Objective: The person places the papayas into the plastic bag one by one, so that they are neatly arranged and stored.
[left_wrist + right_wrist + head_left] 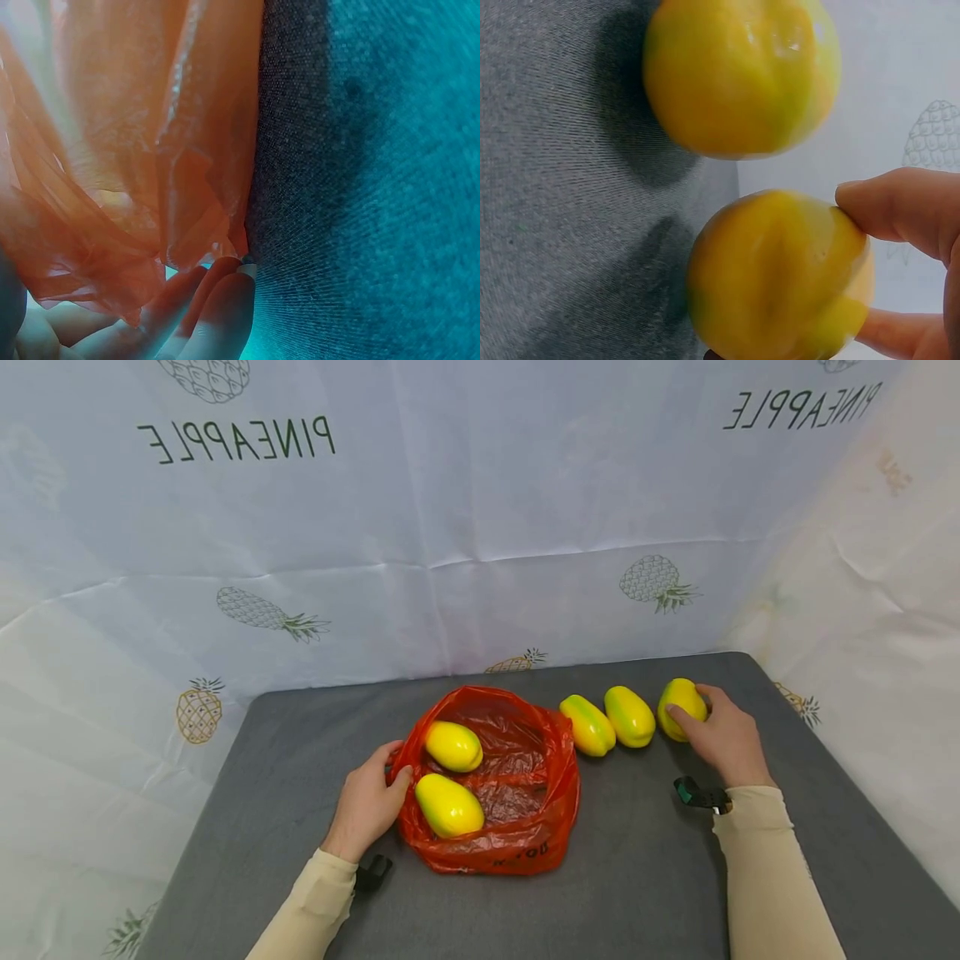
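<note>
A red plastic bag [517, 847] stands with its mouth spread wide in the head view. Inside it, on the left, lie two yellow papayas, a rear one [453, 747] and a front one [449, 807]. My left hand [369, 803] holds the bag's left rim, thumb inside and fingers outside; the left wrist view shows those fingers [217, 307] against the thin plastic [202, 150]. At the right, my right hand [726, 739] grips a yellow papaya [681, 708] between thumb and fingers. The right wrist view shows this papaya [780, 277] close up, its underside partly out of frame.
Two more papayas, one green-striped [588, 726] and one beside it [629, 717], lie between the bag and my right hand. The dark grey table [637, 860] ends at a pineapple-print cloth [465, 510] behind it.
</note>
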Motion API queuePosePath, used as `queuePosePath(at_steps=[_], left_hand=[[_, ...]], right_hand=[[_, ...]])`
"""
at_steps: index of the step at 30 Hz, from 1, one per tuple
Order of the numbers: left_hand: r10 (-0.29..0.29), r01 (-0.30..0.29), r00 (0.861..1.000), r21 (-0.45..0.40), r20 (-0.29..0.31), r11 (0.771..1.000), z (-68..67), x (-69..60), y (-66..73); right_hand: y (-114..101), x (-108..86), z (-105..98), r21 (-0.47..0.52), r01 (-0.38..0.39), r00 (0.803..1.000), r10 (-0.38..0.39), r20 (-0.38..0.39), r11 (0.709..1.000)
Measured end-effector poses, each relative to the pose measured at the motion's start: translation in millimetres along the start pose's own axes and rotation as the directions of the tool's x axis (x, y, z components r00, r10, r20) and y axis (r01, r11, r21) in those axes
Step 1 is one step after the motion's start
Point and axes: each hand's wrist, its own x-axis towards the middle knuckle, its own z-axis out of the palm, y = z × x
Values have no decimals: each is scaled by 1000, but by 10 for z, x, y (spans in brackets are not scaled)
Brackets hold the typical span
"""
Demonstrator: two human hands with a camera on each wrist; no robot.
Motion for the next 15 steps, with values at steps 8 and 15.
queuePosePath(at_steps=[8, 15], left_hand=[[-1, 1, 1000, 8, -12, 1000, 7, -16, -24], [10, -10, 1000, 9, -13, 1000, 29, -16, -10]], right_hand=[[-36, -42, -66, 14, 46, 999, -45, -30, 999], [-135, -154, -179, 27, 103, 994, -102, -42, 994]])
